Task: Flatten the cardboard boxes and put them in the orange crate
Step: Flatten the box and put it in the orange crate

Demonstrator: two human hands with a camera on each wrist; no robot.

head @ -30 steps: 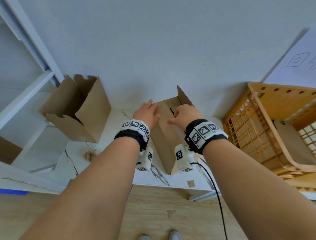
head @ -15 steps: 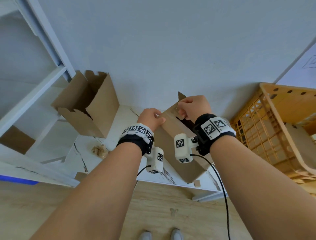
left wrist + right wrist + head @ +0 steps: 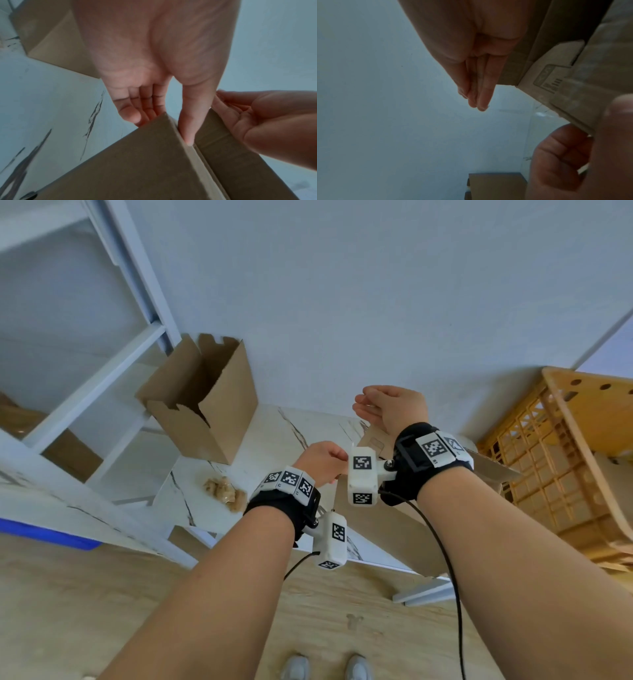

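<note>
I hold a brown cardboard box (image 3: 388, 530) tilted above the marble table (image 3: 274, 440), mostly hidden behind my wrists. My left hand (image 3: 322, 462) pinches its upper corner: in the left wrist view the thumb (image 3: 187, 129) lies along the fold and the fingers (image 3: 135, 112) curl behind the panel (image 3: 137, 162). My right hand (image 3: 387, 409) hovers higher with straight fingers (image 3: 480, 97) beside the printed flap (image 3: 556, 81), gripping nothing. A second box (image 3: 212, 405) stands open on the table at the left. The orange crate (image 3: 555, 474) stands at the right.
White shelving (image 3: 85, 392) rises at the left, close to the open box. Crumpled brown scraps (image 3: 224, 493) lie on the table near its front edge. A tan sheet (image 3: 609, 470) lies inside the crate. A plain wall is behind, wooden floor below.
My right hand has let go of the box's top flap and risen with its fingers straightened. The box has tilted and come toward me. My left hand now pinches its corner.
</note>
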